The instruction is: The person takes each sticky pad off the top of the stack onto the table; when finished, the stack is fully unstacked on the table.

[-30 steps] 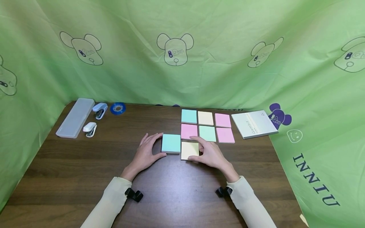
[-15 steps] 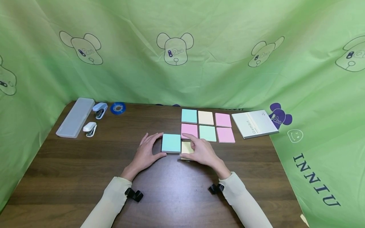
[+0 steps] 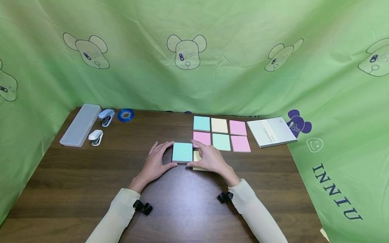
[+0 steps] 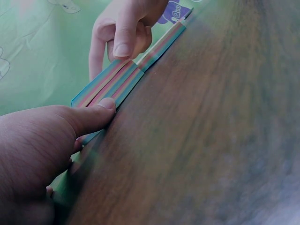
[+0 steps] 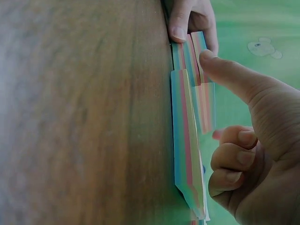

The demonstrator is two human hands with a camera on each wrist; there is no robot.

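A stack of sticky note pads [image 3: 182,152], turquoise on top, sits on the table between both hands. My left hand [image 3: 155,164] holds its left side, thumb at the near edge and fingers at the far edge. From the right, my right hand [image 3: 211,160] reaches over a yellow sticky note pad [image 3: 197,166]. Its thumb [image 5: 220,66] touches the upper part of the stack's near side, and the index finger lies at the far right corner. The stack's striped layers [image 4: 110,84] show in the left wrist view. The right hand's other fingers [image 5: 232,159] are curled.
Several sticky note pads lie in rows beyond, including a pink pad [image 3: 240,144] and a green pad [image 3: 221,142]. A white notebook [image 3: 271,132] lies at right. At left are a plastic case [image 3: 81,125], a blue stapler [image 3: 106,117], a white stapler [image 3: 96,137] and blue tape [image 3: 126,115].
My right hand has moved left from the yellow pad to the right side of the turquoise-topped stack. The left hand and the stack have stayed in place.
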